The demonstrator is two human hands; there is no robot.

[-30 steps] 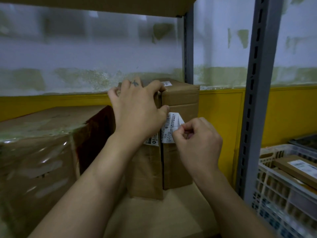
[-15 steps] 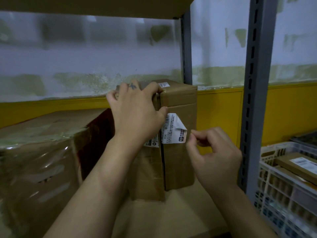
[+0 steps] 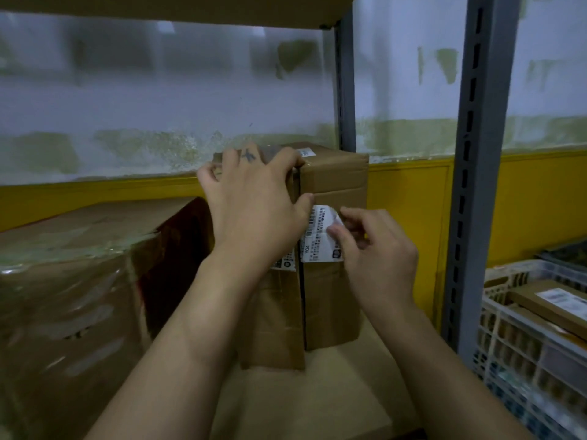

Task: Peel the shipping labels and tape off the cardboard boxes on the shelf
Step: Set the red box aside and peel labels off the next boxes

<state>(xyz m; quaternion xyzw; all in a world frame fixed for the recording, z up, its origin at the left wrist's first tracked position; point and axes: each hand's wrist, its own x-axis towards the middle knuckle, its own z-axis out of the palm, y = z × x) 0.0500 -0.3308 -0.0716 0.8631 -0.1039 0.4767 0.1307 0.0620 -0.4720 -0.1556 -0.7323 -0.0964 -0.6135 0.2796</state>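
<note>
The left hand (image 3: 254,204) curls over the top edge of the upright box (image 3: 333,242) on the shelf (image 3: 305,404), while the right hand (image 3: 378,258) pinches the half-lifted label (image 3: 319,236) on the box's front.

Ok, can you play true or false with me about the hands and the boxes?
1. The right hand pinches the white label. True.
2. The left hand holds scissors. False: it only grips the tall boxes.
3. The label is all the way off. False: only one corner is lifted.
4. The white crate on the right has flat boxes inside. True.
</note>
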